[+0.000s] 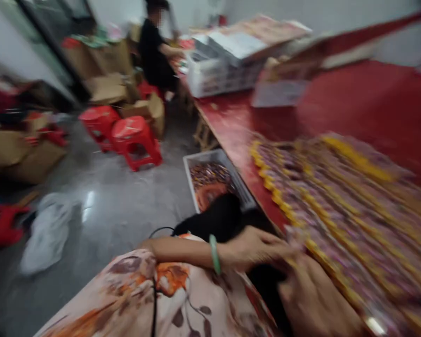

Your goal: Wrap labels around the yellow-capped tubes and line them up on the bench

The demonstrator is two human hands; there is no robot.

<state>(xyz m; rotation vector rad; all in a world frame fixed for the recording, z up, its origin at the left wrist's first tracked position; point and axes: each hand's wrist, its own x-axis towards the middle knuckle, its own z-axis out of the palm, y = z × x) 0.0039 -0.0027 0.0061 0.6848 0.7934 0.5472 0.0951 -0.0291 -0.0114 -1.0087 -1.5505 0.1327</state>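
Observation:
My left hand [254,248], with a pale green bangle [214,255] on its wrist, reaches across my lap to the table's edge. There its fingers come together with those of my right hand [315,292]. Both hands look closed at the fingertips, around a small, partly see-through purplish thing [296,238] too blurred to name. Right beside them, long rows of small purple packets with yellow edges [336,210] lie side by side on the red table [368,100]. The nearest row almost touches my right hand.
Below the table edge stands a white crate [191,180] of small dark wrapped pieces. White baskets [210,77] and a carton [280,84] stand farther along the table. A person in black [154,51] sits beyond. Red stools [135,140], cardboard boxes [108,89] and a plastic bag [48,234] occupy the floor.

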